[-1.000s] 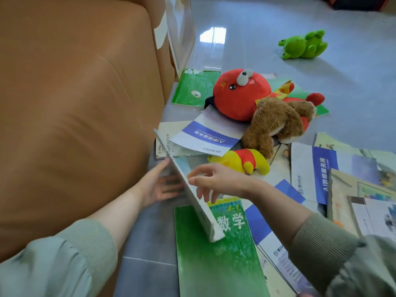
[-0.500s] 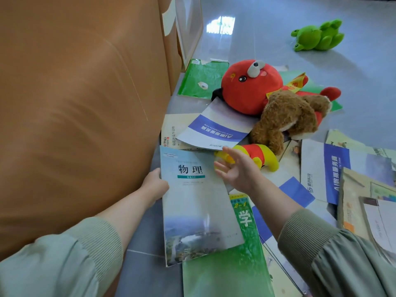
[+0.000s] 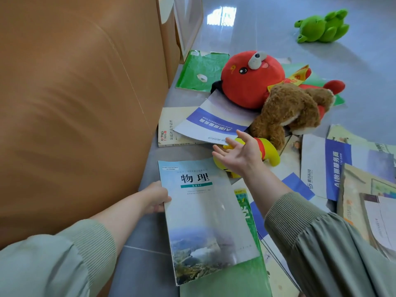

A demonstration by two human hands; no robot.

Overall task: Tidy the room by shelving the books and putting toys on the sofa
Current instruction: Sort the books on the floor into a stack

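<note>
Floor [image 3: 278, 28]: four plush toys [image 3: 252, 80] [image 3: 293, 110] [image 3: 269, 152] [image 3: 321, 26], one gripped textbook [image 3: 205, 221]

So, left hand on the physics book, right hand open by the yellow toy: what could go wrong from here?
The left hand grips the physics book by one edge only; the thin book may sag or slip when lifted. The right hand hovers open beside the yellow toy and the blue-banded booklet, which lies partly under the red plush; pulling that booklet could topple the plush.

Tan-orange sofa [image 3: 70, 103] at left, pale blue physics textbook [image 3: 203, 217] with mountain photo, red round plush [image 3: 250, 80], brown bear [image 3: 293, 110], green frog [image 3: 321, 26] upper right, grey tiled floor [image 3: 278, 28], sage-green ribbed sleeves [image 3: 321, 243].
</note>
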